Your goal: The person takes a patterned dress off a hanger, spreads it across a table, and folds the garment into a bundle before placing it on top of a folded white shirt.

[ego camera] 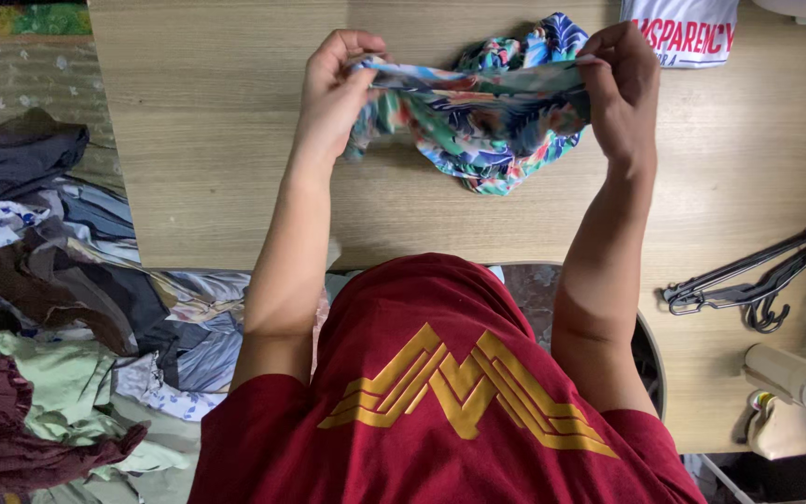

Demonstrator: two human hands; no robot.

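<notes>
Holding a floral print garment [487, 112] stretched between both hands over the wooden table [235, 168], the person is working at roughly 12 o'clock of the view. Left hand [336, 89] is pinching one end of the top edge, fingers curled together and clamped on the fabric; right hand [622, 89] is doing the same at the other end, fingers closed on the cloth. The edge between them is pulled fairly taut and lifted, while the rest of the garment is hanging down bunched and crumpled, its lower part touching the tabletop. Judging progress: the piece looks picked up and being spread out, but no neat fold is showing yet, so the smoothing and folding look still to do. A folded white printed shirt [687, 33] is lying at about 1 o'clock near the table's far edge, which suggests at least one item is already finished. A big heap of mixed clothes [58, 308] is sitting at 8 to 9 o'clock, beside the table and well apart from the hands, so plenty seems left. Dark clothes hangers [757, 280] are lying at 3 o'clock on the table, untouched, and a beige capped bottle [795, 378] at about 4 o'clock. The person's red shirt with gold emblem [450, 392] is filling 6 o'clock.
</notes>
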